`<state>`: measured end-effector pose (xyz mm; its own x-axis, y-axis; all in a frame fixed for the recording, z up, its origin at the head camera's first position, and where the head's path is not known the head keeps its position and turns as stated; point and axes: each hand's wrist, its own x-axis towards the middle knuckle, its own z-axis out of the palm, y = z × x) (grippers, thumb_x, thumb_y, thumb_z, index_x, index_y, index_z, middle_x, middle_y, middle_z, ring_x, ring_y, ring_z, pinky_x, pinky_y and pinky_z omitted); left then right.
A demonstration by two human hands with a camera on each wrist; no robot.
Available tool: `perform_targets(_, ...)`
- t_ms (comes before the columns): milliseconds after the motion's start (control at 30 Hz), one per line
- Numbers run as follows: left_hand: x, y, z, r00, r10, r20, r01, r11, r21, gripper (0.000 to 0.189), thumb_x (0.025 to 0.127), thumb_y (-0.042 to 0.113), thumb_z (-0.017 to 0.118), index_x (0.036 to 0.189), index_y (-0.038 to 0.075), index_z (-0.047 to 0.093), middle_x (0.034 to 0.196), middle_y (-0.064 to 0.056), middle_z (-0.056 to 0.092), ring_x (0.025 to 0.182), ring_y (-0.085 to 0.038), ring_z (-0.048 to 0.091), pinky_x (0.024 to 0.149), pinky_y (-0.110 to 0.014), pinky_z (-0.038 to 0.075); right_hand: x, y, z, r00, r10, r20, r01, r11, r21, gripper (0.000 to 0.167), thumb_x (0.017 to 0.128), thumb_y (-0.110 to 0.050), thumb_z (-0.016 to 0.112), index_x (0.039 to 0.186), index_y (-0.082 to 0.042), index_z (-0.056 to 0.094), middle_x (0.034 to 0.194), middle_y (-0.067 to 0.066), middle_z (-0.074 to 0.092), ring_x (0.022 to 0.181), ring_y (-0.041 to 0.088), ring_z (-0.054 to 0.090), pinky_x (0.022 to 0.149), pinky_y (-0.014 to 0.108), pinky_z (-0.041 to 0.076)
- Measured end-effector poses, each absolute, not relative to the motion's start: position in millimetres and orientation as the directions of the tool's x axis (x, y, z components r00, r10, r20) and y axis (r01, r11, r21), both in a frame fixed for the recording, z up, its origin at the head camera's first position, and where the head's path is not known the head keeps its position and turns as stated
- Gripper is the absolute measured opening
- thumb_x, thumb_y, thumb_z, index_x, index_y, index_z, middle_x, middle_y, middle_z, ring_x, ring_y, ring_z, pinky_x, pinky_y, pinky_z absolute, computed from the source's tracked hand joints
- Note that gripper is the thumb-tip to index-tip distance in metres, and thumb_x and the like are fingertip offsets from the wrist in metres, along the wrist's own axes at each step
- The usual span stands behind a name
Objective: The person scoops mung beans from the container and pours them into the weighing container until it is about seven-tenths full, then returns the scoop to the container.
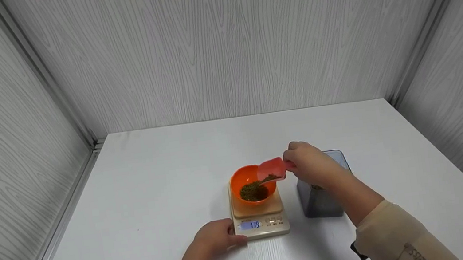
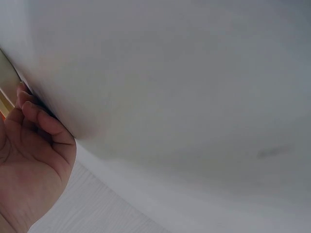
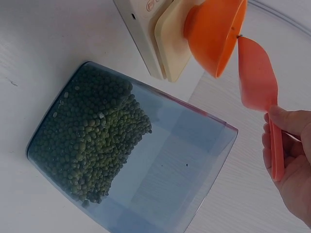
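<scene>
My right hand [image 1: 311, 165] grips the handle of a red scoop [image 3: 257, 77], tilted with its lip over an orange bowl [image 1: 244, 175]. Green mung beans [image 1: 254, 192] lie in the bowl, and some are still in the scoop. Under the bowl is a kitchen scale [image 1: 267, 231] with a lit display that seems to read 119. At the scale's front left corner, my left hand [image 1: 214, 237] holds the edge, thumb along the front and fingers at the side. In the left wrist view, the fingers [image 2: 46, 121] are curled; the scale is mostly out of frame.
A clear bluish container [image 3: 180, 145] with mung beans [image 3: 97, 136] inside stands right of the scale, partly beneath my right forearm in the head view. The white table [image 1: 153, 180] meets grey wood-grain panels [image 1: 220, 46] at the back and sides. A small dark object [image 1: 358, 251] shows by the right sleeve.
</scene>
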<state>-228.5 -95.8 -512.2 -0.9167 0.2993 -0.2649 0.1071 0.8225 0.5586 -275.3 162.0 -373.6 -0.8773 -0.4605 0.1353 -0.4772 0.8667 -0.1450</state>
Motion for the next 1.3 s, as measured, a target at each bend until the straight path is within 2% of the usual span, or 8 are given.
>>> perform_targets(367,-228.7,-96.0,-512.2,-0.918,0.286,-0.274,0.097,0.833,0.545,0.04,0.072,0.051,0.07,0.073,0.017,0.049,0.066,0.002,0.044,0.069,-0.016,0.044,0.063,-0.034,0.033,-275.6,162.7,-375.9,-0.83,-0.522,0.196,-0.543,0.837,-0.068,0.006,0.079,-0.005,0.068,0.084,-0.007,0.064,0.079,0.004,0.052,0.076,0.02,0.049,0.07,0.031,0.046)
perform_targets(700,-229.3,-96.0,-512.7,-0.919,0.287,-0.272,0.096,0.83,0.55,0.04,0.072,0.051,0.07,0.074,0.017,0.05,0.066,0.002,0.045,0.07,-0.017,0.044,0.064,-0.034,0.034,-274.3,161.9,-374.3,-0.854,-0.493,0.167,-0.51,0.856,-0.086,0.01,0.08,-0.009,0.069,0.089,-0.008,0.066,0.082,0.004,0.054,0.079,0.019,0.05,0.072,0.03,0.048)
perform_targets(1133,-229.1,-96.6,-512.3,-0.92,0.289,-0.266,0.099,0.827,0.554,0.04,0.072,0.051,0.07,0.073,0.016,0.049,0.065,0.002,0.044,0.069,-0.017,0.044,0.063,-0.034,0.034,-278.5,175.1,-376.5,-0.895,-0.421,0.15,-0.447,0.838,-0.314,0.009,0.082,-0.008,0.066,0.091,-0.009,0.066,0.082,0.002,0.054,0.076,0.018,0.051,0.071,0.033,0.049)
perform_targets(1300,-228.0,-96.4,-511.1,-0.919,0.296,-0.261,0.104,0.819,0.564,0.038,0.072,0.048,0.071,0.072,0.016,0.049,0.064,0.002,0.044,0.067,-0.016,0.044,0.062,-0.033,0.034,-276.6,186.6,-371.0,-0.895,-0.405,0.184,-0.445,0.832,-0.331,0.011,0.082,-0.005,0.066,0.092,-0.007,0.065,0.084,0.003,0.054,0.077,0.019,0.053,0.071,0.034,0.05)
